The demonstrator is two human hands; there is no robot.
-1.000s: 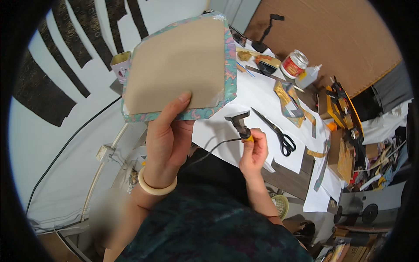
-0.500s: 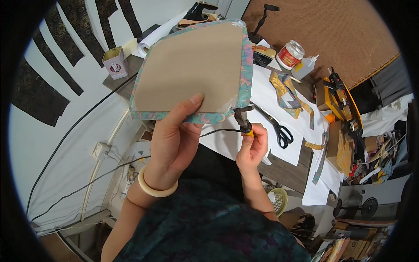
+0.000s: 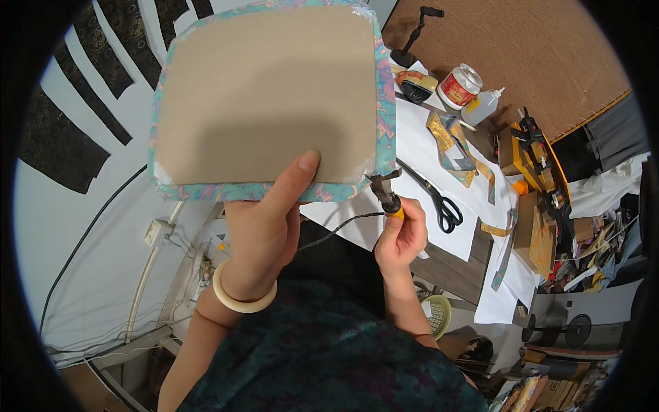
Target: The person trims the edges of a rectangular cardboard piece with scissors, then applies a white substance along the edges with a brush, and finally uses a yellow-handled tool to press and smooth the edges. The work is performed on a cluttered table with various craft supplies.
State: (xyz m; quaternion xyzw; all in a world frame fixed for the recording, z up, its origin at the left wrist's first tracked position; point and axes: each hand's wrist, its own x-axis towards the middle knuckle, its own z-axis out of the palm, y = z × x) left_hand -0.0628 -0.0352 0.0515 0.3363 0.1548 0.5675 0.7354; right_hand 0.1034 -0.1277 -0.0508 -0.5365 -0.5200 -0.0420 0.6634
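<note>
Cardboard [image 3: 268, 96] pinched in our left hand [image 3: 261, 223], corded tool [image 3: 386, 192] gripped in our right hand [image 3: 401, 237] at one corner, likely smoothing the edging [image 3: 386, 110], we need even pressure next.

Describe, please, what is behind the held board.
Beyond the right edge of the board, white paper shows; below, part of the left hand. Whatever is directly behind is covered.

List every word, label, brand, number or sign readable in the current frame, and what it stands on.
No lettering is clear enough to quote.
Red-labelled jar: print too small to read.
White squeeze bottle with a yellow patch: too small to read.
Beige board in the left hand: no lettering seen on this face.
</note>
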